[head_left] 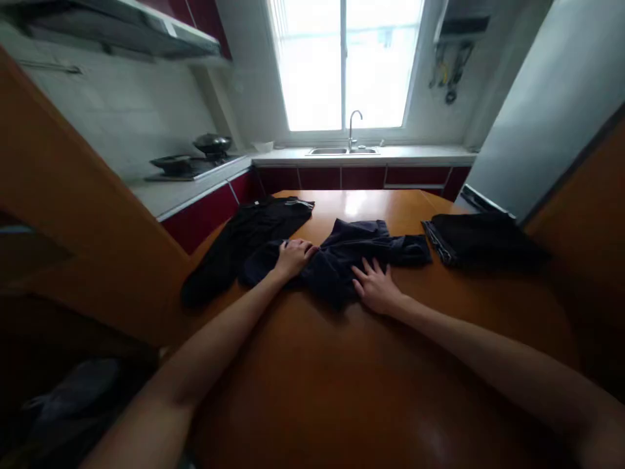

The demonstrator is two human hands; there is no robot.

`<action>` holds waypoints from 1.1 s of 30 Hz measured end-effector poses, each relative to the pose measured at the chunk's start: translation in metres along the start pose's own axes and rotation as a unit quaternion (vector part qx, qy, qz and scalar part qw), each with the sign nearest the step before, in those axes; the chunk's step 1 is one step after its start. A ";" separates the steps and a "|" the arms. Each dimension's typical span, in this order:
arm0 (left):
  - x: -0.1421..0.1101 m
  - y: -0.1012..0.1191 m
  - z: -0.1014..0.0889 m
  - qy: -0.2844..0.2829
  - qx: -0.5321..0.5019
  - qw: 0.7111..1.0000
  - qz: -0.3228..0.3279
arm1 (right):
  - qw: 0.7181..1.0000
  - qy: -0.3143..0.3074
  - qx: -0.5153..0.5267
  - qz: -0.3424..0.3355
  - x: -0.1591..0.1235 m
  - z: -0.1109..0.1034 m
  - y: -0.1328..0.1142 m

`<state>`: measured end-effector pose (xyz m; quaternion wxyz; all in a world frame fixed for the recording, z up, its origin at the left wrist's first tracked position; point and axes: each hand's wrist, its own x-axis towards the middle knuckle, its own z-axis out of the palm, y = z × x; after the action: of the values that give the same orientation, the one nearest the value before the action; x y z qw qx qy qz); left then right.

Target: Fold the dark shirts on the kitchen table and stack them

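A crumpled dark navy garment [356, 251] lies in the middle of the orange-brown table [342, 365]. My left hand [293, 255] rests on its left part, fingers curled into the cloth. My right hand [375, 286] lies flat on the garment's near edge with fingers spread. A long black garment [244, 244] stretches over the table's left edge, just beyond my left hand. A folded dark garment [476, 240] sits at the right side of the table.
Behind the table runs a counter with a sink and faucet [352, 133] under a bright window. A stove with pans [195, 159] stands at the left. A grey refrigerator [537, 117] stands at the right. Wooden chair backs flank both sides.
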<state>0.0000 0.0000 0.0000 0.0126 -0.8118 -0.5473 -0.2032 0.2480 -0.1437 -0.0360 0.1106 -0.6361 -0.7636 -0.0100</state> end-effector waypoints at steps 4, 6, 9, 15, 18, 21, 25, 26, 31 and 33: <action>0.023 0.008 0.009 0.042 0.009 0.997 -0.058 | 1.000 -0.012 0.013 -0.017 0.058 -0.007 0.030; 0.034 0.011 0.012 0.069 0.009 0.994 -0.087 | 1.000 0.024 0.013 0.007 0.086 -0.009 0.044; 0.047 0.015 0.013 0.108 0.008 0.988 -0.114 | 0.991 0.108 0.008 0.073 0.117 -0.011 0.058; 0.052 0.009 0.019 0.117 0.008 0.986 -0.122 | 0.973 0.212 0.059 0.064 0.126 -0.009 0.070; 0.053 -0.004 0.017 0.096 0.011 0.985 -0.141 | 0.952 0.267 0.150 0.014 0.118 -0.004 0.068; 0.055 -0.025 0.005 0.072 0.011 0.981 -0.180 | 0.939 0.268 0.206 -0.060 0.112 -0.001 0.054; 0.052 -0.063 -0.015 0.044 -0.006 0.971 -0.235 | 0.934 0.252 0.217 -0.129 0.106 0.001 0.032; 0.050 -0.072 -0.019 0.042 -0.013 0.969 -0.244 | 0.933 0.251 0.217 -0.141 0.105 0.001 0.029; 0.033 -0.097 -0.024 0.078 -0.070 0.961 -0.254 | 0.924 0.259 0.207 -0.189 0.105 0.004 0.029; 0.026 -0.098 -0.022 0.110 -0.099 0.961 -0.232 | 0.924 0.264 0.195 -0.194 0.105 0.006 0.030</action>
<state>-0.0860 0.0568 0.0091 -0.0551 -0.6326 -0.6927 -0.3421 0.2594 -0.0354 -0.0263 0.4263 -0.4151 -0.8022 -0.0498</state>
